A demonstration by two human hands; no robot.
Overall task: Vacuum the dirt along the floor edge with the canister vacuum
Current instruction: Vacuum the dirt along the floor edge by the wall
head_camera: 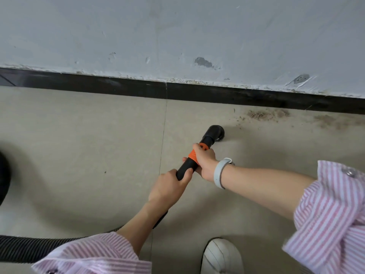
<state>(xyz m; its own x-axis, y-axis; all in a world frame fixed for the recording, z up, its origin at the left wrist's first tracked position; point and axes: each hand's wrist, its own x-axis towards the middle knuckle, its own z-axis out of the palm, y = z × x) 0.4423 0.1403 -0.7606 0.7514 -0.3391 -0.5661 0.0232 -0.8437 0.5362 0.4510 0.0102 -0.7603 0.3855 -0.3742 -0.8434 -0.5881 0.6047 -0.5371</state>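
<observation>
A black vacuum wand (208, 138) with an orange collar points down at the beige floor, its round nozzle (218, 133) touching the tile a short way from the wall. My right hand (205, 161) grips the wand around the orange collar. My left hand (169, 184) grips the black tube just behind it. Brown dirt (266, 114) lies along the black baseboard (118, 87), to the right of the nozzle, with more dirt (335, 120) farther right. The ribbed black hose (29, 248) runs off to the lower left.
A dark rounded object (4, 175), partly cut off, sits at the left edge. My white shoe (222, 256) stands on the tile at the bottom. The scuffed white wall (177, 36) rises above the baseboard.
</observation>
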